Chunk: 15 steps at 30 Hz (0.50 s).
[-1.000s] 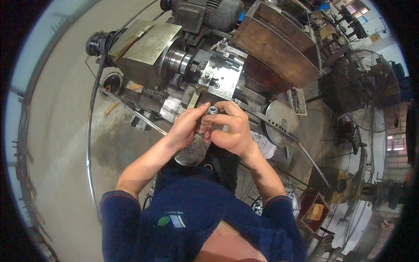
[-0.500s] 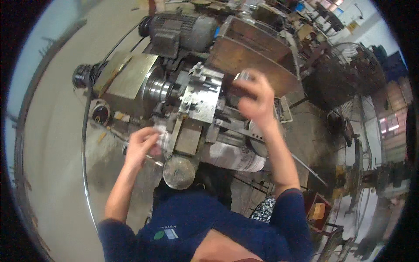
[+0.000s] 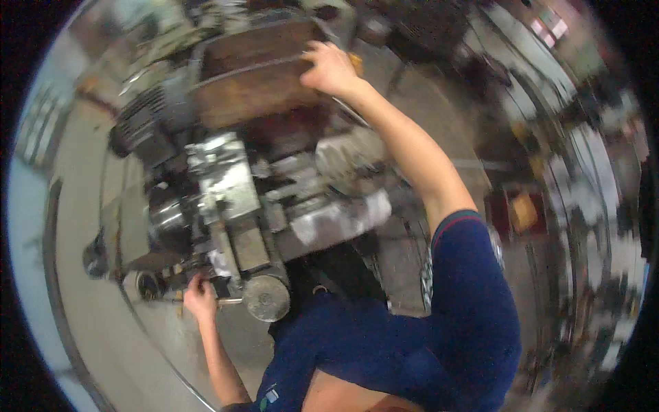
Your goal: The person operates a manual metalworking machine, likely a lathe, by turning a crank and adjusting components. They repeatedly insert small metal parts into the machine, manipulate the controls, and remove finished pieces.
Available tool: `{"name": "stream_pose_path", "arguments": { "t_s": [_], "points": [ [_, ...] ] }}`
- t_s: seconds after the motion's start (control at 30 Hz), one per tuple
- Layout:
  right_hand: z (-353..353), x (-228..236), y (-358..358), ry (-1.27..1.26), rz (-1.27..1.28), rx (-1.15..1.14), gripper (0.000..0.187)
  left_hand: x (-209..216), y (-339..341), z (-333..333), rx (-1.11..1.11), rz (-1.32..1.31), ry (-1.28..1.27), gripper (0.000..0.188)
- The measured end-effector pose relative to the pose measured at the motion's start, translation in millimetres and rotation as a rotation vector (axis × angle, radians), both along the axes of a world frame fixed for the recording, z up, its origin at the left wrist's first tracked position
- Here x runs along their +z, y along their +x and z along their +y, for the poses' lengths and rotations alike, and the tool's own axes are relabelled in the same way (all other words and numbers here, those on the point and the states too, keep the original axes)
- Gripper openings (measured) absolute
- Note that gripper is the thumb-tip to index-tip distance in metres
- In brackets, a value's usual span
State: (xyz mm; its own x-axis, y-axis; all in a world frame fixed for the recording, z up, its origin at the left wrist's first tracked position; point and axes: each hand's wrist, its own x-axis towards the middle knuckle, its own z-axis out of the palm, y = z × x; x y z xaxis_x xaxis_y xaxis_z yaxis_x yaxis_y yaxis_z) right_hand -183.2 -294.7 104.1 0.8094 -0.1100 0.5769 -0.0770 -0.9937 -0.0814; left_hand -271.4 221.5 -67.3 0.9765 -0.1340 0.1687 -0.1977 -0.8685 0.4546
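My left hand is at the lower left of the lathe-like machine, its fingers closed round the outer part of a thin metal lever. The lever runs to a round, worn metal disc at the machine's near end. My right arm stretches far forward. My right hand is over the right end of a rusty metal box, fingers bent and apart, with nothing visible between them. Between the hands lies a shiny tool slide block. Left of it is a round chuck. Motion blurs the finer details.
A ribbed motor stands behind the chuck. A white cloth-like sheet covers the machine's front right. Farther right, a dark red bin holds a yellowish item. Smeared shelves and equipment fill the right side.
My right hand has moved forward from beside the slide to the box. My left hand has come down onto the lever. The whole view has swung to the right.
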Motion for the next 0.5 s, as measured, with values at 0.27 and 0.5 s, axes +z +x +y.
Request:
{"name": "stream_pose_path", "arguments": {
  "t_s": [0.27,0.5],
  "points": [
    [-75.6,-27.7,-312.5,0.589,0.158,-0.413,0.035,-2.0,6.4,3.2,0.036,0.190,0.031,0.027],
    [-69.3,-172.1,-486.8,0.619,0.606,-0.735,0.034,5.0,8.4,-8.0,0.018,0.198,0.128,0.025]
  ]
}}
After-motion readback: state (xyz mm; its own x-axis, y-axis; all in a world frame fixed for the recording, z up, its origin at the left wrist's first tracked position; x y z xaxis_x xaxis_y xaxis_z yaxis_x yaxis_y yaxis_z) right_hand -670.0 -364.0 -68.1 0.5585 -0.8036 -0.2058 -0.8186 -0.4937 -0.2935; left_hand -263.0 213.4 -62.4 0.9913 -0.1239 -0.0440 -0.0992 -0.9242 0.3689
